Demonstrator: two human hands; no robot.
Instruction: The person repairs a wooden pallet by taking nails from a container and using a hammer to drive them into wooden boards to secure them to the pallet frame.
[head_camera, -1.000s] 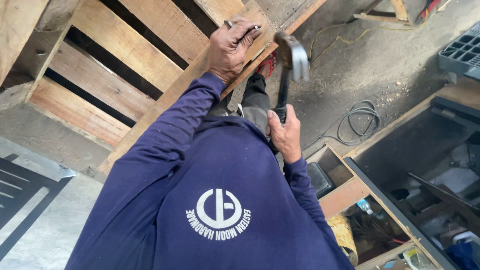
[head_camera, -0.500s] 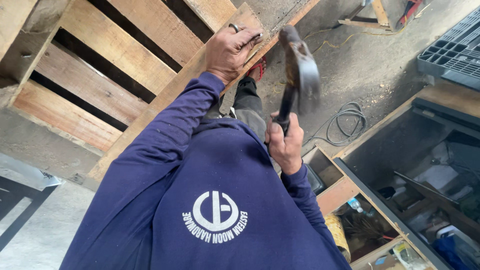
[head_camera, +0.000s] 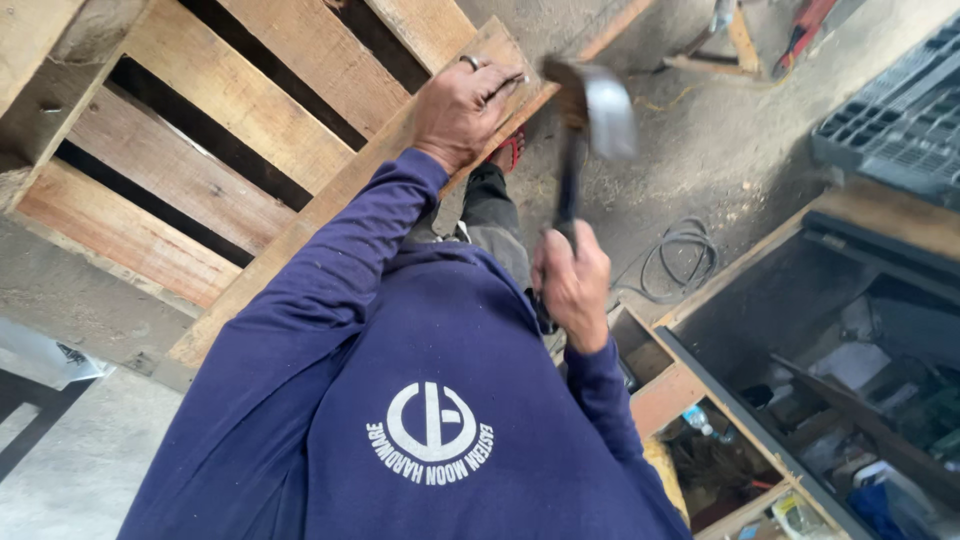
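Note:
My left hand, with a ring on one finger, presses down on the edge board of a wooden pallet that leans in front of me. It pinches something small against the wood, too small to make out. My right hand grips the dark handle of a hammer. The metal head of the hammer is blurred and hangs just right of my left hand, above the pallet's edge. My navy long-sleeved shirt fills the lower half of the view.
A coil of black cable lies on the concrete floor. An open wooden box full of tools and clutter stands at the right. A black plastic crate is at the upper right, and my red sandal shows by the pallet.
The hammer head swung: it rose toward me half a second ago and now sits nearer the pallet edge, blurred. My left hand stayed on the board.

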